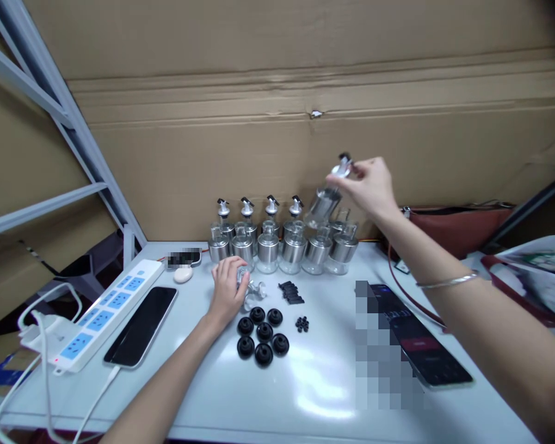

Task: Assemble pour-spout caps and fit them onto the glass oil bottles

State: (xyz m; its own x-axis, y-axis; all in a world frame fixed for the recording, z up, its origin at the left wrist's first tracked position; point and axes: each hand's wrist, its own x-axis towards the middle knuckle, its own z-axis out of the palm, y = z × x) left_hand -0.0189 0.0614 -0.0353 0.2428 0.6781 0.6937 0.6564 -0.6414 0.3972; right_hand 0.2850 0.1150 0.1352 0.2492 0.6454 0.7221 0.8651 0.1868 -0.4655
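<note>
My right hand [367, 185] is raised at the back right and grips a glass-and-steel oil bottle [324, 206] by its silver pour spout. The bottle is tilted above the rear row; a small black flap tops its spout. On the table, my left hand [229, 287] rests with fingers curved and thumb apart, beside a cluster of shiny silver spout pieces [255, 295]. Its fingertips may touch them. Behind stand several spoutless bottles [267, 250], and farther back several bottles with spouts [271, 206]. Black ring-shaped stoppers [264, 332], black strips [291, 293] and tiny black caps [302, 324] lie in front.
A white power strip [106, 314] with cables and a dark phone [142, 327] lie on the left. Nearby sits a white rounded case [183, 274]. Another phone [420, 339] is under my right forearm. A brown bag [453, 228] stands at right; cardboard [277, 148] backs the table.
</note>
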